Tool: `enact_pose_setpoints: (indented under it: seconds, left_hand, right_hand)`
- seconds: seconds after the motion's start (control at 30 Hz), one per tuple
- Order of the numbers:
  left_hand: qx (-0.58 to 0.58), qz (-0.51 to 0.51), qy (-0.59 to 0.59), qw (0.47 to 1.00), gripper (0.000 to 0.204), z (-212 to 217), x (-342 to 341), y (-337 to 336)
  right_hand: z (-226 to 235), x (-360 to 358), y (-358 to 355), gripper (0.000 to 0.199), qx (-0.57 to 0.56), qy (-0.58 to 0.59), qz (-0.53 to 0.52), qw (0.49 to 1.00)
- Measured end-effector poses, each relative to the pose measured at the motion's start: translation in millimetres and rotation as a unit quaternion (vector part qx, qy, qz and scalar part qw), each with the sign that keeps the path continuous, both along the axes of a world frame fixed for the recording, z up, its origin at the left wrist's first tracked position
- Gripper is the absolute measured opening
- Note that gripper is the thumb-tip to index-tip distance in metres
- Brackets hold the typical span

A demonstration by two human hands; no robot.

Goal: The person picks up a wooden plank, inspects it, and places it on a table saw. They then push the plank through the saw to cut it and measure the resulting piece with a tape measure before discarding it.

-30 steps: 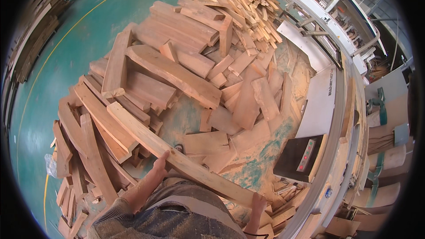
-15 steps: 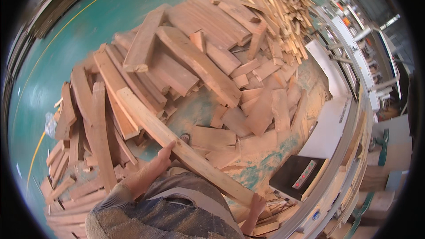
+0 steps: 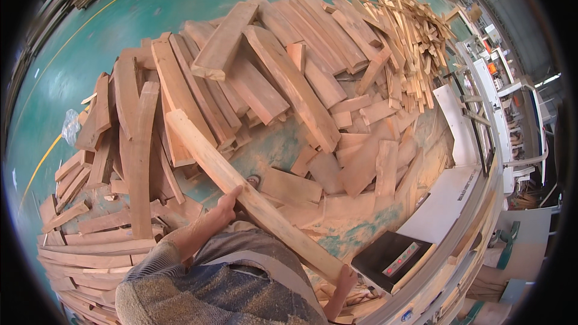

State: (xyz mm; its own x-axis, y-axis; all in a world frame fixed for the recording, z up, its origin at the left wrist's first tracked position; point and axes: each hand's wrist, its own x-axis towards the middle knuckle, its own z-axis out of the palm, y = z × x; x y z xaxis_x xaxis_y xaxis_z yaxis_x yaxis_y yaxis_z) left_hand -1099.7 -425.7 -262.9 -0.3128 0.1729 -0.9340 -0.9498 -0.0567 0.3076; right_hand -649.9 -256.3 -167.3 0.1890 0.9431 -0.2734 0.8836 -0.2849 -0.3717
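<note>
A long pale wooden plank [image 3: 274, 225] lies slantwise in front of my body, its far end up at the left over the stacked boards. My left hand [image 3: 226, 206] grips it near the middle, thumb on the upper face. At the near right end, my right hand [image 3: 345, 278] is closed around the plank's tip; part of its fingers is hidden beneath. Just right of that hand is a black control panel [image 3: 394, 260] with a row of red-lit buttons. Below the plank's far half lie thick brown boards [image 3: 170, 84].
A big heap of boards [image 3: 265, 93] spreads across the green floor [image 3: 271, 150], which is dusted with sawdust. Thin offcut strips [image 3: 415, 36] pile up at the far right. Stacked planks [image 3: 90, 259] stand at the near left. A machine with a white side [image 3: 442, 198] runs along the right.
The view has turned a little, so the heap appears farther right and the control panel farther left. Both hands keep hold of the plank, with its far end slightly higher in the picture.
</note>
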Motion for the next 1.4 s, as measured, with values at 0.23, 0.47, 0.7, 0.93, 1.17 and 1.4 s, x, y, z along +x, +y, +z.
enact_pose_setpoints:
  seconds: [0.23, 0.47, 0.7, 0.93, 1.17, 1.4]
  left_hand:
    - [0.015, 0.015, -0.004, 1.0, 0.05, -5, 4, -8]
    - [0.044, 0.001, -0.029, 0.999, 0.051, 8, 6, -3]
    - [0.044, -0.013, -0.023, 0.999, 0.051, -9, 7, 0]
    - [0.031, -0.026, -0.012, 0.999, 0.05, -12, 4, 12]
    - [0.053, -0.046, 0.004, 0.998, 0.054, -8, 1, 15]
    - [0.103, -0.039, -0.016, 0.994, 0.052, -33, -5, -1]
  right_hand:
    - [8, -8, 5, 0.065, -0.021, 0.001, -0.007, 1.0]
    - [-6, 11, -3, 0.063, -0.018, -0.046, -0.02, 0.999]
    - [-9, 20, -21, 0.065, -0.031, -0.055, -0.072, 0.995]
    - [-4, 18, -43, 0.066, -0.042, -0.067, -0.1, 0.992]
    - [-16, 28, -54, 0.066, -0.042, -0.03, -0.103, 0.993]
    - [-1, 8, -44, 0.065, -0.062, -0.027, -0.106, 0.992]
